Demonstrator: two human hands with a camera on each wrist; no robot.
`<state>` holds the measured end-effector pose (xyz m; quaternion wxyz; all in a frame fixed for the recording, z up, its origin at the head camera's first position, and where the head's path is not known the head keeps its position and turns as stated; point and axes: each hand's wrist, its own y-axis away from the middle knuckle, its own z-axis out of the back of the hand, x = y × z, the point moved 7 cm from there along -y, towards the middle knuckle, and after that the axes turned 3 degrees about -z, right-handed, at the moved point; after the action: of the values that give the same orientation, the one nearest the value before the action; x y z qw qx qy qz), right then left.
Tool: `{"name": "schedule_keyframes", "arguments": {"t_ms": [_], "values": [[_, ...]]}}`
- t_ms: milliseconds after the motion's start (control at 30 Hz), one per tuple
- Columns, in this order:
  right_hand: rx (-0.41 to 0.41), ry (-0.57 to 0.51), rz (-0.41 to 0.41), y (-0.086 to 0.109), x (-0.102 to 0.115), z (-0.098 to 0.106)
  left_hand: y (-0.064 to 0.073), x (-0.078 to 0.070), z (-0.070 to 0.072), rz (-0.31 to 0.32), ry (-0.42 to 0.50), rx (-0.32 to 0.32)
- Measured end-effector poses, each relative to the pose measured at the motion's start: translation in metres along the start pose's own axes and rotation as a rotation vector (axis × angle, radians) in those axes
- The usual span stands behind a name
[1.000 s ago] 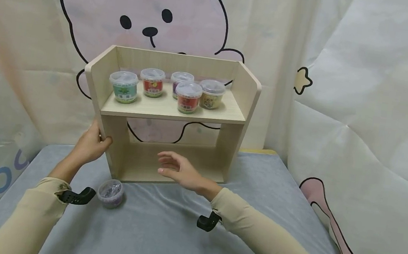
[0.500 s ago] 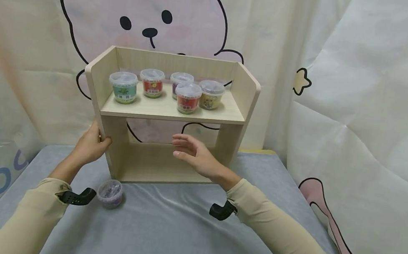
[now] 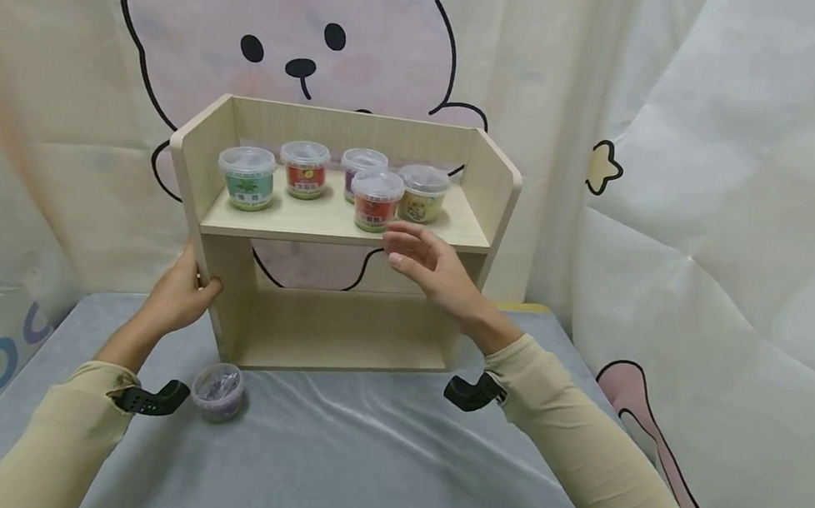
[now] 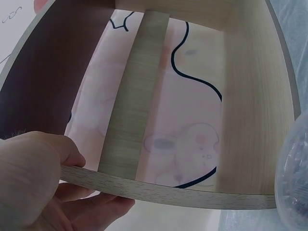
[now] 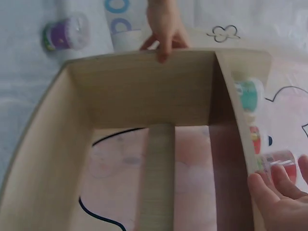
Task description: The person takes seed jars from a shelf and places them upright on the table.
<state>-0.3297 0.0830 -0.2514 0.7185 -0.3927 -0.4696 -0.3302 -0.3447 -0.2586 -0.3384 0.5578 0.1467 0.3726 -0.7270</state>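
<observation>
My left hand [image 3: 180, 295] grips the left side panel of a pale wooden two-tier shelf [image 3: 345, 335]. In the left wrist view its thumb lies inside the panel and its fingers outside. My right hand [image 3: 438, 278], holding nothing, is at the upper board's front edge with fingers slightly bent. Its fingertips are close to a red-labelled lidded plastic cup [image 3: 375, 207]; whether they touch it is unclear. Behind that cup stand a yellow-labelled cup [image 3: 423, 199] and a partly hidden purple one [image 3: 363, 162]. Further left are another red cup [image 3: 305, 174] and a green one [image 3: 249, 184].
A purple lidded cup [image 3: 218, 393] sits on the grey-blue tablecloth [image 3: 324, 454], in front of the shelf's lower left corner. A cartoon-printed curtain [image 3: 549, 69] hangs behind the shelf. Each wrist wears a black strapped device [image 3: 475, 392].
My right hand has risen from in front of the lower tier, moving right and up to the upper board's front edge. The left hand keeps its grip on the side panel.
</observation>
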Motion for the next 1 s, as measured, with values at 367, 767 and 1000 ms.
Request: {"name": "schedule_keyframes", "arguments": {"t_ms": [367, 767, 1000], "values": [[-0.144, -0.006, -0.053, -0.030, 0.014, 0.021, 0.000, -0.001, -0.001, 0.007, -0.014, 0.010], [-0.150, -0.004, -0.091, -0.060, 0.014, 0.011, -0.001, 0.000, -0.001, -0.006, 0.004, 0.014], [-0.143, 0.069, -0.126, -0.073, 0.013, 0.009, -0.001, -0.001, -0.002, -0.006, 0.007, 0.021]]}}
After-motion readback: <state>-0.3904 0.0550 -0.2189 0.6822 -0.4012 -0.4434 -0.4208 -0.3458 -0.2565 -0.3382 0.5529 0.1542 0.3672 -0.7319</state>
